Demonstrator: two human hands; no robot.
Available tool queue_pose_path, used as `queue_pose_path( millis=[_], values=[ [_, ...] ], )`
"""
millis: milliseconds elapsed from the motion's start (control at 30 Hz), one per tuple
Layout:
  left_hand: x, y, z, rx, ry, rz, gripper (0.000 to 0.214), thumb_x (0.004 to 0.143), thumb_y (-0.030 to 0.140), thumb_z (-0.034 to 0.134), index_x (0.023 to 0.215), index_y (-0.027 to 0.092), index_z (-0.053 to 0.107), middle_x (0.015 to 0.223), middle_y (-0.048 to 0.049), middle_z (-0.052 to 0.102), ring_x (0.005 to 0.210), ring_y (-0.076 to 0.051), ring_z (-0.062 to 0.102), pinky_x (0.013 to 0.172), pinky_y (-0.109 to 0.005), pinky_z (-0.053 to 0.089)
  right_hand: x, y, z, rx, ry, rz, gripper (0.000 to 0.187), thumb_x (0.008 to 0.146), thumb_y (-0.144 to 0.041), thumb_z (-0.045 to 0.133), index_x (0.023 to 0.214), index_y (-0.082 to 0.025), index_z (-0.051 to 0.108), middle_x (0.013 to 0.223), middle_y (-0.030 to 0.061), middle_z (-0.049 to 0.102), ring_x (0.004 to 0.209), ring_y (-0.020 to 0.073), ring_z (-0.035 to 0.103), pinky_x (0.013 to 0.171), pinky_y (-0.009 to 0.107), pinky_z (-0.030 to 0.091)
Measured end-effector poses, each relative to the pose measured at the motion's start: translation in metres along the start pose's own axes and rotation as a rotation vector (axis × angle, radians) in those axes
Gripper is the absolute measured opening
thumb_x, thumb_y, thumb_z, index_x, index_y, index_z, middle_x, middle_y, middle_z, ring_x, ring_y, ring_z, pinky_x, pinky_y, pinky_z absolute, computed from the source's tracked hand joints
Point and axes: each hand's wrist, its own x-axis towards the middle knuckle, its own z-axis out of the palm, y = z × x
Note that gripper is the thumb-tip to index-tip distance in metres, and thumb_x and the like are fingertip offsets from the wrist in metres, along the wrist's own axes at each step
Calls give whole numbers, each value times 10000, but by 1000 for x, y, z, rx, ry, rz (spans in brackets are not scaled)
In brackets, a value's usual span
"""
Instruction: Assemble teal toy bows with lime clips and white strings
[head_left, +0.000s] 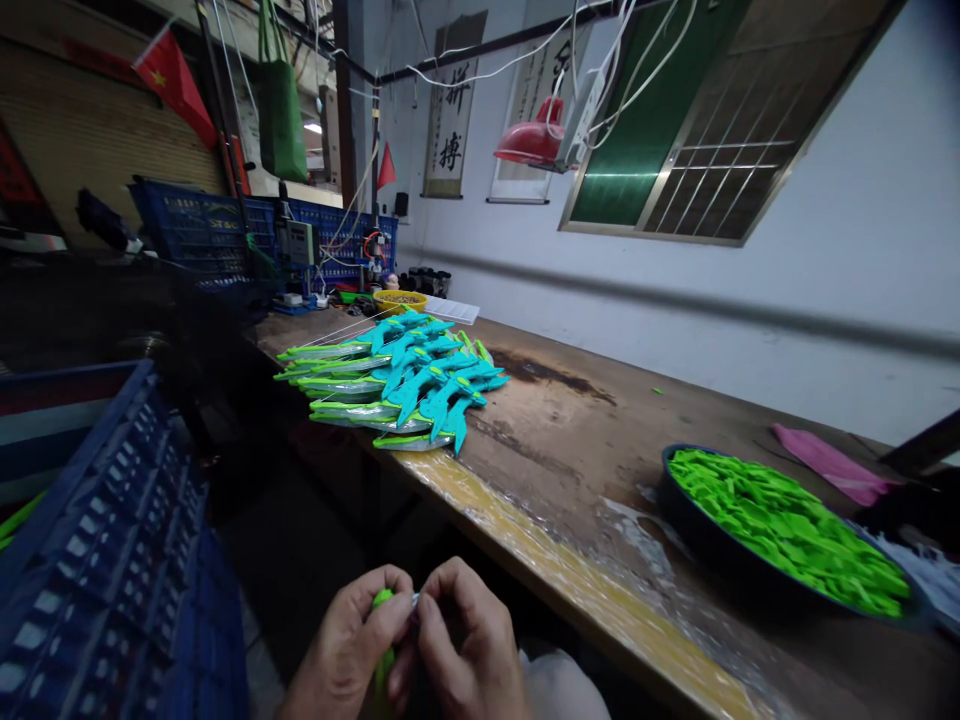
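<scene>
Low in the view, in front of the table's edge, my two hands are close together. My left hand point(352, 640) is closed around a bright green plastic piece point(383, 655), most of it hidden by the fingers. Fingertips of my right hand point(469, 635) pinch a small whitish, string-like bit point(415, 600) at the green piece's upper end; its exact kind is unclear. On the table beyond lies a stack of turquoise-and-green plastic assemblies point(424, 385) with thin strings. To the right, a dark basin point(675, 505) is heaped with bright green plastic parts point(787, 525).
Blue plastic crates point(97, 560) stand at the left. The wooden table point(555, 460) has a taped yellow edge point(540, 555). A yellow bowl point(400, 299) of small pieces sits at the far end, a pink cloth point(832, 465) at the right. Overhead hangs a red lamp point(532, 143).
</scene>
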Motion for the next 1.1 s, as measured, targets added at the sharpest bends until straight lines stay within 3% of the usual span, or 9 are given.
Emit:
queue_pose_path(
  millis=[100, 233, 400, 600, 900, 1100],
  values=[
    [0, -1, -3, 27, -20, 2, 421, 785, 558, 772, 740, 178, 597, 442, 47, 506, 390, -80, 403, 419, -180, 324, 4, -2, -6, -71, 11, -188, 127, 944, -168, 521, 830, -206, 560, 679, -19, 614, 570, 109, 599, 532, 174, 455],
    [0, -4, -6, 4, -37, 21, 429, 793, 571, 763, 763, 172, 610, 439, 50, 497, 389, -77, 399, 421, -179, 322, 4, -9, -13, -116, 47, -415, 169, 941, -66, 486, 934, -203, 584, 758, -6, 629, 648, 105, 630, 603, 182, 482],
    [2, -4, -3, -56, -21, -8, 410, 785, 535, 795, 749, 179, 596, 462, 47, 514, 401, -77, 418, 433, -179, 312, 1, -10, -15, -106, -26, -473, 230, 964, -64, 494, 1132, -177, 601, 913, 61, 637, 770, 144, 641, 667, 236, 513],
    [4, -7, -9, 15, 1, 7, 468, 740, 593, 816, 722, 177, 600, 417, 59, 487, 355, -61, 367, 393, -168, 257, 10, -17, -19, -267, 38, -596, 169, 936, -50, 478, 843, -185, 517, 725, 26, 559, 624, 139, 535, 543, 247, 413],
    [2, -4, -13, 0, -23, 49, 351, 778, 483, 820, 773, 150, 706, 465, 36, 518, 405, -81, 434, 432, -190, 352, 7, -16, -21, -264, 128, -525, 180, 927, -52, 470, 836, -202, 505, 685, -9, 546, 587, 113, 553, 538, 217, 401],
    [1, -5, -10, 62, -37, 39, 399, 801, 533, 783, 741, 159, 657, 462, 39, 501, 403, -81, 419, 429, -189, 325, 6, -17, -26, -176, -8, -458, 112, 961, -121, 512, 1005, -199, 579, 822, 29, 632, 698, 140, 630, 616, 220, 486]
  ],
)
